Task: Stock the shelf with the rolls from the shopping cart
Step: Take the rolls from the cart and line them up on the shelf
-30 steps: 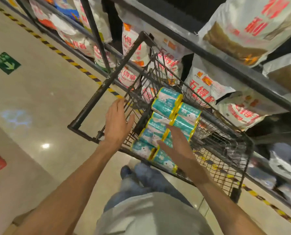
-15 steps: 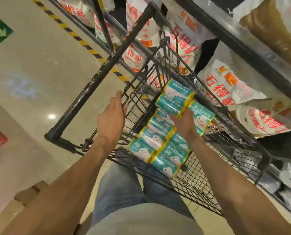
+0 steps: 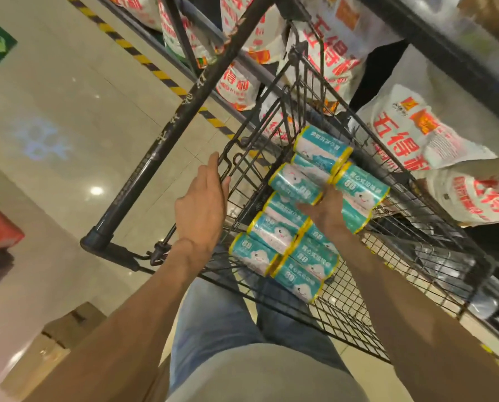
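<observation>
Since a second ago the right hand [image 3: 326,210] has reached farther into the black wire shopping cart [image 3: 393,288], its grip now curled on a teal yellow-rimmed roll [image 3: 358,195] lying crosswise, just right of it. The left hand [image 3: 202,207] rests released on the cart's left rim.

Rolls [image 3: 274,258] are teal and white with yellow ends and a cloud face. Cart [image 3: 358,314] is black wire. Sacks [image 3: 416,134] are white with red characters. Floor [image 3: 53,97] is beige, striped yellow-black along the shelf.
</observation>
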